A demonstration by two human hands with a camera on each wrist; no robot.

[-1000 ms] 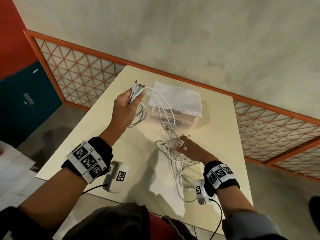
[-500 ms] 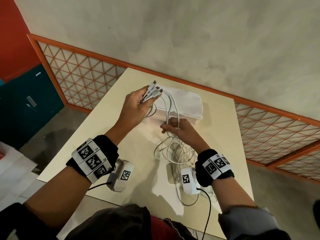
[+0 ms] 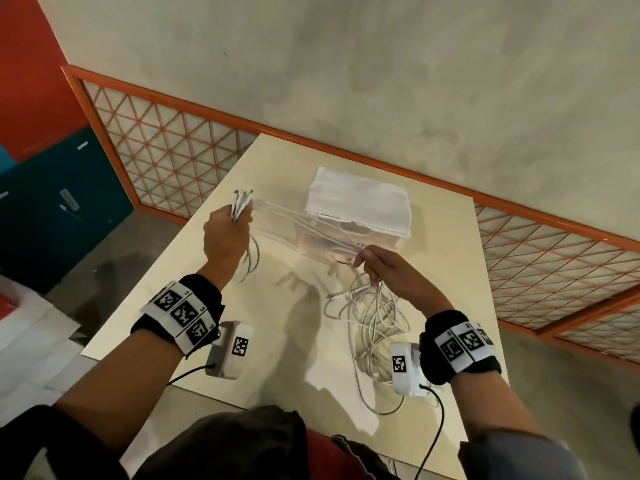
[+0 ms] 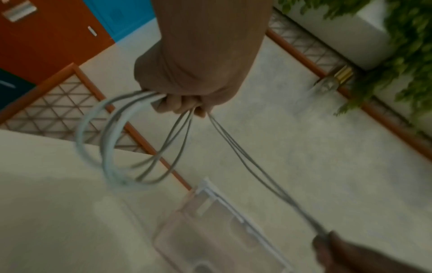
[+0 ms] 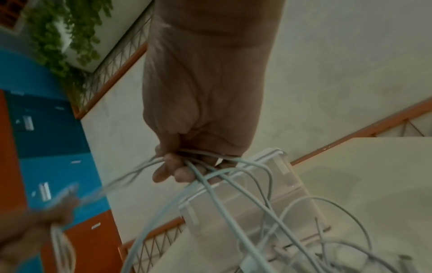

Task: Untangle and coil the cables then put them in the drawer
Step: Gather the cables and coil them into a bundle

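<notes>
Stretching thin white cables between hands | left hand grips plug ends, right hand pinches strands | tangle near counter's right edge | risk: pulling taut tightens knots.

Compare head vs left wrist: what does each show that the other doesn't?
Head only: the loose tangle of white cables on the beige tabletop, the connector ends sticking up out of the left hand, both wrist bands.

Left wrist only: green hanging foliage, and the curled fingers of the left hand from below, gripping hanging loops.

Both: strands stretched from the left hand to the right hand, and the clear plastic drawer box behind them.
</notes>
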